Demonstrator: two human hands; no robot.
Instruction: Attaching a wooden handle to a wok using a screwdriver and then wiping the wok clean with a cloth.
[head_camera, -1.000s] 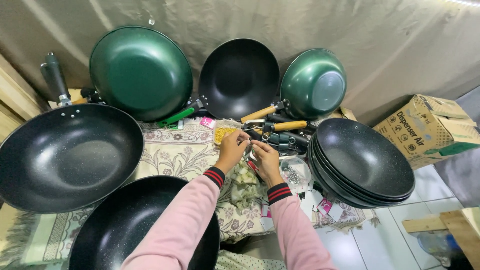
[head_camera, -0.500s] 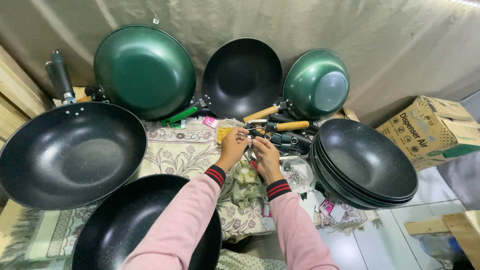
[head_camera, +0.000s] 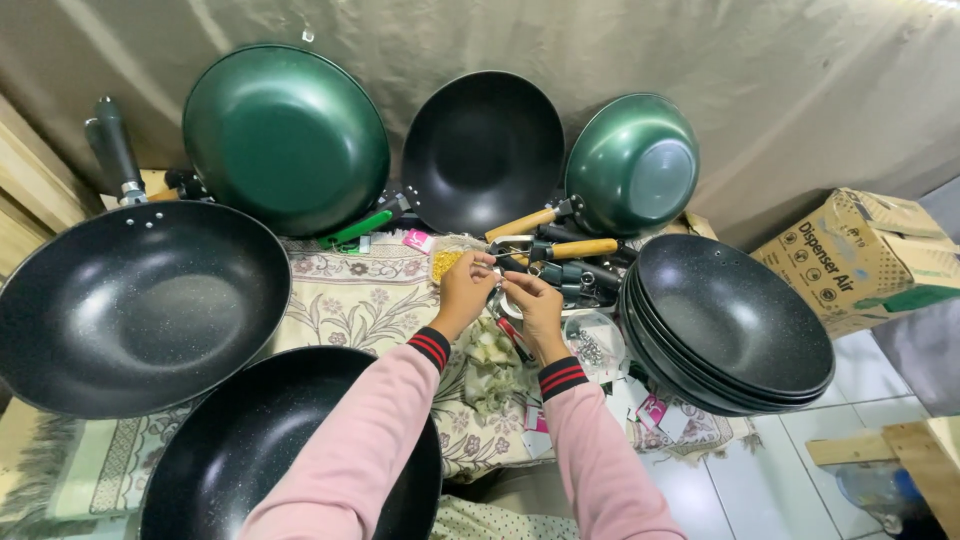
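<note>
My left hand (head_camera: 464, 291) and my right hand (head_camera: 531, 305) meet fingertip to fingertip over a patterned cloth (head_camera: 365, 300). Between them they pinch a small metal part (head_camera: 495, 290); its exact shape is too small to tell. Both arms wear pink sleeves with dark striped cuffs. Just beyond the fingers lie loose pan handles (head_camera: 560, 252), some wooden, some black. A small bag of yellow pieces (head_camera: 444, 263) lies by my left hand. A clear bag of metal screws (head_camera: 592, 346) sits beside my right wrist.
Woks ring the hands: a large black wok (head_camera: 140, 300) at left, another black wok (head_camera: 250, 455) in front, a green wok (head_camera: 285, 135), a black wok (head_camera: 485, 150) and a small green wok (head_camera: 630, 160) leaning at the back, and stacked black woks (head_camera: 735, 325) at right. A cardboard box (head_camera: 860, 260) stands far right.
My hands stay together at the same spot, with only small finger movement. The view has drifted slightly.
</note>
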